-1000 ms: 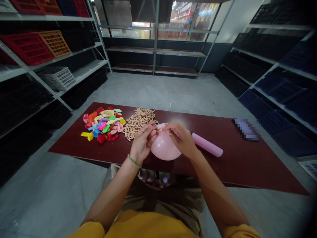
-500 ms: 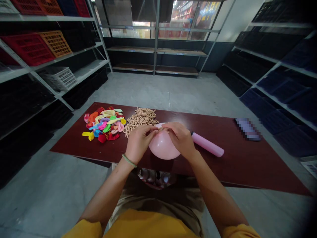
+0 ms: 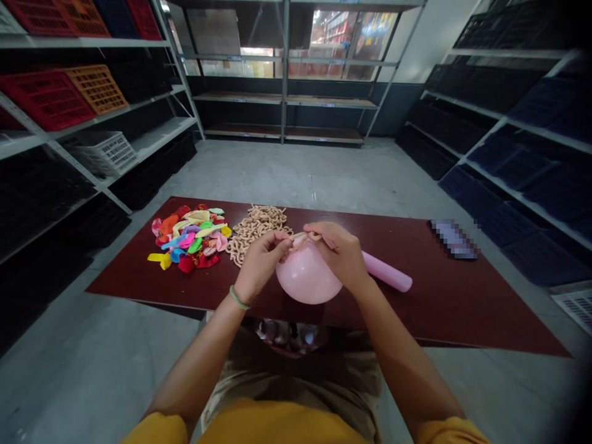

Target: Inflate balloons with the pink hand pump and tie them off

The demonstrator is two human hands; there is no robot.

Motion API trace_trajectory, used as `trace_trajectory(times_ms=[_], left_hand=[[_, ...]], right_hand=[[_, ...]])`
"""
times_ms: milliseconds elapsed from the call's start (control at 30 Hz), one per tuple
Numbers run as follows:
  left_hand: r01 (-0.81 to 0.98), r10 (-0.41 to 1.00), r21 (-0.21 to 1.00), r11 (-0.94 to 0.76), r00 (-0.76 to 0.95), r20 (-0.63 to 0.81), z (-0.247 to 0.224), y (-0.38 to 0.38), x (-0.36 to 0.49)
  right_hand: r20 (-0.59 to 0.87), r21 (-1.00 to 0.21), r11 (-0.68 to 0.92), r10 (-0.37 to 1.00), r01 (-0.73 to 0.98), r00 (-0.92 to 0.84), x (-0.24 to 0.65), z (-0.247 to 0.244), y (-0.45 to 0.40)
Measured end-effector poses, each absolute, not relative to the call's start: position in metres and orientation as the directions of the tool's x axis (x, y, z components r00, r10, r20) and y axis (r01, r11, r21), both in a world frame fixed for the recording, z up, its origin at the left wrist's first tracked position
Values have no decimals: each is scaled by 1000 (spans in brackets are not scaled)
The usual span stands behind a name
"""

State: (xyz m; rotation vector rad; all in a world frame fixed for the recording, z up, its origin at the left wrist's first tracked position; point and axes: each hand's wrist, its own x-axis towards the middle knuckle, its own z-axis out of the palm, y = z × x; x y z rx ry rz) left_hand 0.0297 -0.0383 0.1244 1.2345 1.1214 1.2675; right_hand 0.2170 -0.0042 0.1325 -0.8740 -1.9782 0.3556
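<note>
An inflated pink balloon (image 3: 309, 274) hangs between my two hands over the near edge of the table, its neck end upward. My left hand (image 3: 263, 262) pinches a tan rubber band (image 3: 300, 239) at the balloon's neck, with thumb and forefinger together. My right hand (image 3: 340, 253) has its fingers closed on the other end of this band, which is stretched between the hands. Behind my left hand lies a heap of tan bands (image 3: 256, 225). Further left is a pile of colourful uninflated balloons (image 3: 189, 237). A pink pump (image 3: 388, 271) lies partly behind my right hand.
The dark red table (image 3: 462, 302) spans the view. A blurred phone-like object (image 3: 454, 239) lies at its right. Metal shelves with crates stand left and right, including a white crate (image 3: 108, 153). Another shelf rack (image 3: 284, 98) stands beyond the floor.
My hands have moved slightly apart, and more of the tan band shows between them above the balloon. The whole view has shifted a little.
</note>
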Motion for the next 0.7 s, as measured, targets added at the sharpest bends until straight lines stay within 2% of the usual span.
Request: trace_trajectory(times_ms=[133,233,300,367,500,600,700], left_hand=[[-64,963,963,-262,-80,257,112,-44,34],[14,912,915,-404,-75,404,105,-46,32],[26,898,898,-438,-41,439,104,-47,29],[3,915,915,-403,-2,403,104,-47,28],[-92,974,975,-201,88,209,111,-47,29],[-153,989,986,-62,126,82,118,-44,31],[-213,991,976,48,129,-21,125,-41,32]], right_hand=[[592,-571,622,764,536,-257,212,139,-5],[513,-669,566,821,481,-251,208,136,-2],[450,-732,527,850,431,-275,207,131,1],[403,-765,504,861,402,-311,206,125,4],[389,-780,502,857,374,-339,203,119,5],[450,-760,542,837,360,-311,203,120,3],[579,-707,634,773,314,-258,205,121,-1]])
